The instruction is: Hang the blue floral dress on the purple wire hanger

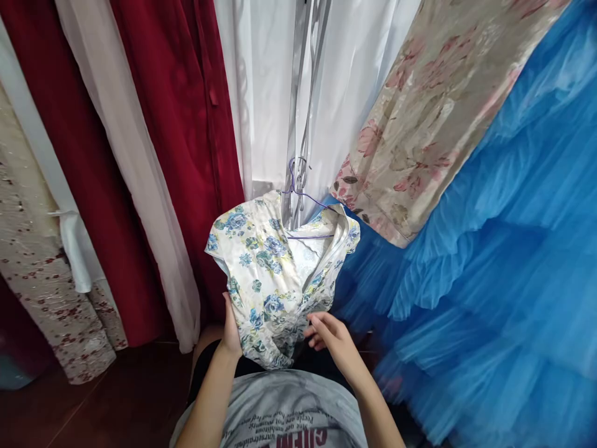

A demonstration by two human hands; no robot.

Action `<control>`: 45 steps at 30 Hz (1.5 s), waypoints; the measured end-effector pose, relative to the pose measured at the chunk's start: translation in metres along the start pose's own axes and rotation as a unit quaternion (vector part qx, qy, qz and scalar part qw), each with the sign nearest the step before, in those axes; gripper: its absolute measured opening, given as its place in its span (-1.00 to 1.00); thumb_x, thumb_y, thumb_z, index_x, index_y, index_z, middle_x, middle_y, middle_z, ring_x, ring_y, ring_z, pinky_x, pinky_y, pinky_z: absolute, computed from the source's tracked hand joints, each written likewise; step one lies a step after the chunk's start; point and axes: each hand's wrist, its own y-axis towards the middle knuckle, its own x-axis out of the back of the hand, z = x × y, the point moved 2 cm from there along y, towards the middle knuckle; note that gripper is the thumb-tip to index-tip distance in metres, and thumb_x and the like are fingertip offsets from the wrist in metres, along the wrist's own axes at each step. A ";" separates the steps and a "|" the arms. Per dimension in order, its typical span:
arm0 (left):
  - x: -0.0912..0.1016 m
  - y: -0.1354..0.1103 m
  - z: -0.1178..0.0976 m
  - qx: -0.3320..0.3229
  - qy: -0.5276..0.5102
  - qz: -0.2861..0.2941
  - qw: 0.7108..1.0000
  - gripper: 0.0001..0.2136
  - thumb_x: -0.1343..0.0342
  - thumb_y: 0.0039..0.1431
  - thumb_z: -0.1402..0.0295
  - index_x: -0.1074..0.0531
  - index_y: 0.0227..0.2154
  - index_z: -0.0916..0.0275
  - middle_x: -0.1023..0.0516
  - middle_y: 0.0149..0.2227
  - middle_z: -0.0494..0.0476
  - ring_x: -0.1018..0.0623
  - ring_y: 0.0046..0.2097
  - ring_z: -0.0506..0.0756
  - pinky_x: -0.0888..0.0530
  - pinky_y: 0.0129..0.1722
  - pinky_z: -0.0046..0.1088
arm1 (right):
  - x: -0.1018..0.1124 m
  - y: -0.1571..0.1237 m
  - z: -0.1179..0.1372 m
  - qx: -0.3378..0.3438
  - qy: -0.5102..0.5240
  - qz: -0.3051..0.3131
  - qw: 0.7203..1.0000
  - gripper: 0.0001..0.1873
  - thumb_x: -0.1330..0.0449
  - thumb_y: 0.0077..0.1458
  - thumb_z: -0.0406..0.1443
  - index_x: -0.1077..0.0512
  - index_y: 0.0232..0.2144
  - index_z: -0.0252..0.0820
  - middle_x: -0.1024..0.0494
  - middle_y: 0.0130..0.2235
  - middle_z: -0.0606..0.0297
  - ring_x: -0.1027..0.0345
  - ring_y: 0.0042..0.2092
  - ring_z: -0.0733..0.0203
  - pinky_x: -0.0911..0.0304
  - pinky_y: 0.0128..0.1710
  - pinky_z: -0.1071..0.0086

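Note:
A white floral blouse (265, 274) with blue roses and green leaves hangs on a thin purple wire hanger (293, 180), right in front of my body. Along its left side, my left hand (232, 331) holds the cloth, with the thumb up at the edge and the other fingers hidden behind the fabric. My right hand (332, 339) is at the lower right of the blouse, its fingers loosely bent and a little apart, with no cloth visible between them. The V-shaped neckline gapes, showing the hanger's bottom bar inside.
Dark red cloth (172, 124), white drapes (268, 93) and a beige floral garment (429, 112) hang ahead. Layered blue tulle (494, 298) fills the right side. A beaded garment (56, 317) hangs at far left, above a dark reddish floor (135, 398).

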 end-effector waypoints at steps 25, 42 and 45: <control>-0.045 -0.030 0.069 -0.160 0.357 0.043 0.919 -0.90 -0.07 0.20 0.37 -0.43 -0.25 0.23 -0.52 -0.39 0.12 -0.54 -0.29 0.13 -0.45 -0.26 -0.41 | -0.042 0.031 0.019 0.021 0.018 0.110 0.994 -0.66 -0.20 0.05 -0.11 -0.50 -0.58 -0.24 -0.33 -0.74 0.40 -0.04 -0.66 0.36 0.12 -0.56 0.41; -0.039 -0.032 0.090 -0.098 0.532 0.152 0.827 -0.90 -0.04 0.26 0.35 -0.44 -0.31 0.19 -0.49 -0.48 0.02 -0.49 -0.42 0.06 -0.27 -0.41 -0.52 | -0.002 0.148 0.259 0.195 -0.014 -0.041 0.980 -0.72 0.02 0.29 -0.27 -0.32 -0.44 -0.24 -0.27 -0.66 0.50 -0.04 -0.66 0.49 0.12 -0.57 0.54; -0.038 -0.033 0.091 -0.093 0.530 0.146 0.830 -0.91 -0.06 0.25 0.34 -0.45 -0.28 0.18 -0.49 -0.49 0.00 -0.50 -0.42 0.05 -0.28 -0.40 -0.52 | -0.008 0.137 0.220 0.210 -0.306 0.019 0.928 -0.79 -0.19 0.19 -0.25 -0.45 -0.24 -0.34 -0.48 -0.58 0.35 -0.28 -0.57 0.35 -0.09 -0.50 0.47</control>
